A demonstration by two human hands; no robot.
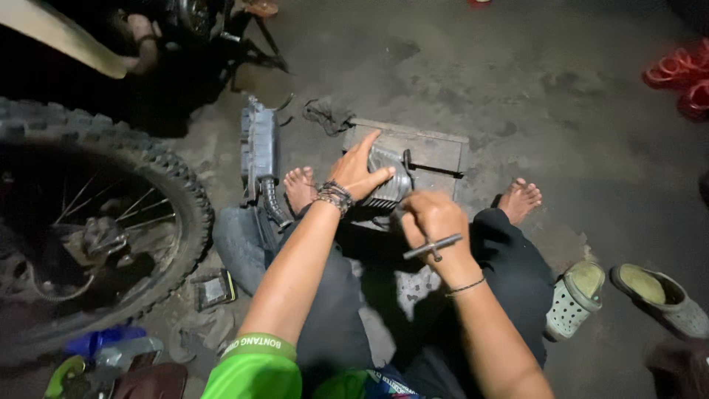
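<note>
I sit on the concrete floor with my bare feet out in front. My left hand (360, 171), with bracelets at the wrist, lies flat on a finned grey metal engine part (390, 185) that rests on a wooden board (436, 150). My right hand (436, 222) is closed around a metal T-handle wrench (432, 247), whose cross bar sticks out below my fist. The wrench's shaft points toward the engine part; its tip is hidden by my hand.
A knobby motorcycle wheel (111, 214) stands at left with the bike frame behind it. A grey metal housing (260, 148) lies beside my left foot. Green clogs (620, 295) sit at right, red sandals (679, 74) at far right. Rags and small parts (214, 290) litter the lower left.
</note>
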